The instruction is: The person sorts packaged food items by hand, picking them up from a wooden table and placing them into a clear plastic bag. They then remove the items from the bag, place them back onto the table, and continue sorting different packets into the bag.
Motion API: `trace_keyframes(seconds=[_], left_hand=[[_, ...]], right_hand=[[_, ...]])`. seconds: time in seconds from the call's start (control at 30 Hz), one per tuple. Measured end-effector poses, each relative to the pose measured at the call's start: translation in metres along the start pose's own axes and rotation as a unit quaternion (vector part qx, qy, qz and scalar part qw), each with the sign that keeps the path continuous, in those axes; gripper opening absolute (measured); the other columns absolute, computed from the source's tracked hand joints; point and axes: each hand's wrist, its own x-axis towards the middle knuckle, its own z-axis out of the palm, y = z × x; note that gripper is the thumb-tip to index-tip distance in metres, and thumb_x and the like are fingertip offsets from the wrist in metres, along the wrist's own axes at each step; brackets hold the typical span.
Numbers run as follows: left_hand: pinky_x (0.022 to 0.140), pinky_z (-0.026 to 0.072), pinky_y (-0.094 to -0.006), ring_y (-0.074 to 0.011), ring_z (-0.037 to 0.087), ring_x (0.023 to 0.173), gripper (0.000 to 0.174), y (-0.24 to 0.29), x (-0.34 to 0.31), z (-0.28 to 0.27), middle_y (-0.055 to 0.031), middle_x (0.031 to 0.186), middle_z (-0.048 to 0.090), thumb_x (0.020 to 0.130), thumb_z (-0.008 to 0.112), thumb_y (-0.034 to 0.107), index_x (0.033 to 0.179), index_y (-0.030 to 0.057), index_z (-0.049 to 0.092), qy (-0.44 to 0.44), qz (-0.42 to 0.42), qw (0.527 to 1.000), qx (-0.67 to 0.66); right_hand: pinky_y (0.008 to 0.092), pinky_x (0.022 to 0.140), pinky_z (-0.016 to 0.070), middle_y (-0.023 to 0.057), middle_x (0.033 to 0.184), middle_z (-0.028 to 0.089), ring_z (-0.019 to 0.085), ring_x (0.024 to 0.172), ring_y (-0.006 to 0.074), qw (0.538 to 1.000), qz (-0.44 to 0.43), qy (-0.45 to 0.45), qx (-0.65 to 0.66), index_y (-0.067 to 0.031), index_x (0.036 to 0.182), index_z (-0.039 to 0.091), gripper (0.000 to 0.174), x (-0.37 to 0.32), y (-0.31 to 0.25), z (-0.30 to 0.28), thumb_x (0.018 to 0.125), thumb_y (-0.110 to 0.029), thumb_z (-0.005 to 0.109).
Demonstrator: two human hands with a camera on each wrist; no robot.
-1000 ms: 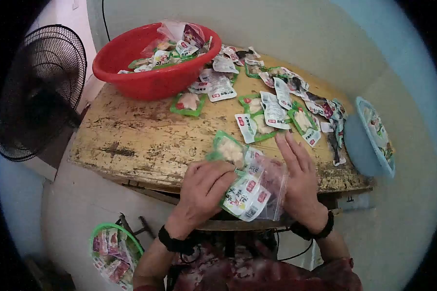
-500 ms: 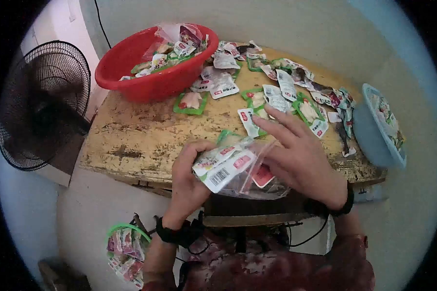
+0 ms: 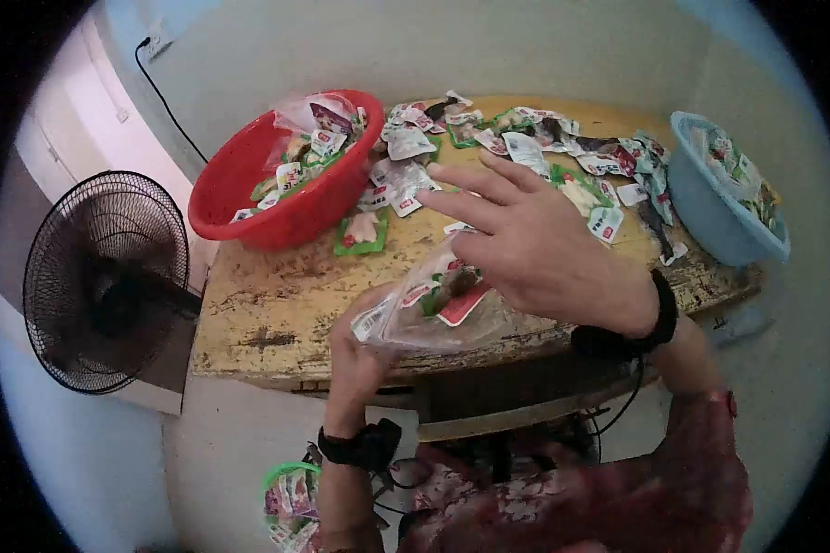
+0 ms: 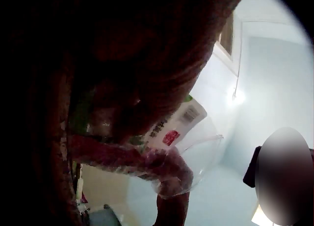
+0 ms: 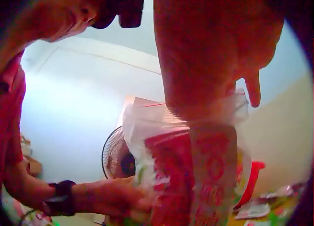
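Observation:
A clear plastic bag (image 3: 406, 318) with small printed packets inside is held up over the table's front edge. My left hand (image 3: 358, 346) grips its left side, fingers partly hidden by the bag. At the bag's right, my right hand (image 3: 549, 249) has its fingers spread, with its lower part against the bag's mouth. The right wrist view shows the bag (image 5: 167, 157) with a red packet inside, the right hand (image 5: 216, 54) over its top and the left hand (image 5: 113, 199) at its side. A white packet (image 4: 181, 123) shows beside the left hand in the left wrist view.
A red basin (image 3: 286, 217) of packets stands at the table's back left, a blue basin (image 3: 724, 217) at the right. Loose packets (image 3: 406, 184) lie along the back of the wooden table (image 3: 267, 313). A fan (image 3: 106, 281) stands left; a green-rimmed basket (image 3: 281, 472) is below.
The packets held at the bag are now inside it, and the left hand has raised the bag. My right hand has moved up and left with fingers spread. The head view has shifted.

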Motion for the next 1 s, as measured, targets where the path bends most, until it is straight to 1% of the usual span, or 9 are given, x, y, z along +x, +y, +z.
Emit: trace_keyframes(seconds=[0.1,0.3,0.43,0.47,0.57,0.6,0.7,0.83,1.0], left_hand=[[0.091,0.052,-0.029,-0.0131,0.065,0.101,0.037,0.002,0.003,0.003,-0.0054,0.111,0.071,0.087,0.07,0.001,0.124,-0.0012,0.065,0.015,-0.037,0.999,-0.029],[0.086,0.0525,-0.0288,-0.0133,0.066,0.096,0.044,0.015,0.002,0.012,-0.0053,0.108,0.072,0.078,0.072,-0.001,0.121,-0.0028,0.066,0.065,-0.078,0.995,0.004],[0.082,0.0532,-0.03,-0.0155,0.068,0.092,0.048,0.003,0.007,0.003,-0.0073,0.106,0.073,0.075,0.075,0.003,0.121,-0.0036,0.066,0.067,-0.107,0.99,-0.055],[0.081,0.0532,-0.0301,-0.0159,0.068,0.091,0.047,0.004,0.008,0.003,-0.0072,0.105,0.073,0.075,0.075,0.004,0.121,-0.0033,0.066,0.072,-0.098,0.99,-0.065],[0.078,0.0531,-0.0303,-0.0166,0.069,0.089,0.046,0.007,0.009,0.005,-0.0068,0.103,0.074,0.076,0.076,0.006,0.12,-0.0023,0.067,0.078,-0.087,0.989,-0.086],[0.078,0.053,-0.0302,-0.0165,0.069,0.089,0.045,0.007,0.009,0.005,-0.0066,0.103,0.074,0.076,0.076,0.007,0.119,-0.002,0.067,0.079,-0.099,0.988,-0.085],[0.077,0.0529,-0.0299,-0.0158,0.069,0.089,0.044,0.005,0.009,0.003,-0.0062,0.105,0.073,0.077,0.077,0.007,0.118,-0.0012,0.067,0.074,-0.101,0.987,-0.096],[0.075,0.0533,-0.0301,-0.015,0.069,0.09,0.044,0.01,0.01,0.007,-0.006,0.106,0.073,0.077,0.077,0.007,0.12,-0.0005,0.066,0.059,-0.061,0.99,-0.111],[0.076,0.054,-0.0298,-0.0141,0.068,0.092,0.048,0.002,0.017,-0.021,-0.0036,0.108,0.071,0.08,0.076,0.007,0.126,0.0042,0.064,0.072,-0.063,0.995,-0.027]], right_hand=[[0.0484,0.112,0.0382,0.0092,0.134,0.063,0.051,0.134,0.0282,0.997,-0.065,-0.028,-0.037,-0.0062,0.084,0.068,0.009,0.005,0.002,-0.003,0.08,-0.013,0.065],[0.0502,0.1,0.0464,0.0062,0.102,0.074,0.062,0.117,0.0284,0.973,0.093,-0.199,0.077,-0.0076,0.089,0.074,0.015,0.011,0.017,0.007,0.084,-0.018,0.065],[0.0458,0.098,0.0492,0.0142,0.118,0.07,0.062,0.12,0.033,0.931,0.041,-0.001,0.363,-0.0088,0.105,0.074,0.028,-0.007,0.039,0.003,0.092,-0.034,0.07],[0.0442,0.107,0.0461,0.0138,0.14,0.061,0.055,0.131,0.0306,0.921,0.021,-0.014,0.388,-0.0103,0.129,0.066,0.052,-0.011,0.045,-0.005,0.086,-0.038,0.078],[0.046,0.114,0.0388,0.0127,0.153,0.049,0.048,0.139,0.0276,0.859,0.095,0.02,0.502,-0.01,0.152,0.043,0.09,-0.029,0.043,-0.009,0.076,-0.031,0.087],[0.0495,0.119,0.0331,0.0135,0.159,0.039,0.043,0.144,0.0294,0.839,0.125,-0.001,0.53,-0.0126,0.162,0.021,0.118,-0.035,0.05,0.001,0.07,-0.034,0.091],[0.046,0.12,0.0324,0.0159,0.159,0.038,0.041,0.145,0.0298,0.812,0.178,-0.026,0.555,-0.0129,0.162,0.018,0.117,-0.043,0.041,0.026,0.071,-0.03,0.091],[0.0332,0.104,0.0458,0.0091,0.131,0.065,0.06,0.121,0.0188,0.857,0.178,0.033,0.483,-0.0072,0.146,0.051,0.071,-0.032,0.028,0.085,0.084,-0.022,0.081],[0.0283,0.085,0.0497,0.0008,0.105,0.072,0.062,0.095,0.009,0.783,0.244,0.05,0.57,-0.004,0.122,0.07,0.035,0.003,0.017,0.064,0.092,-0.021,0.073]])
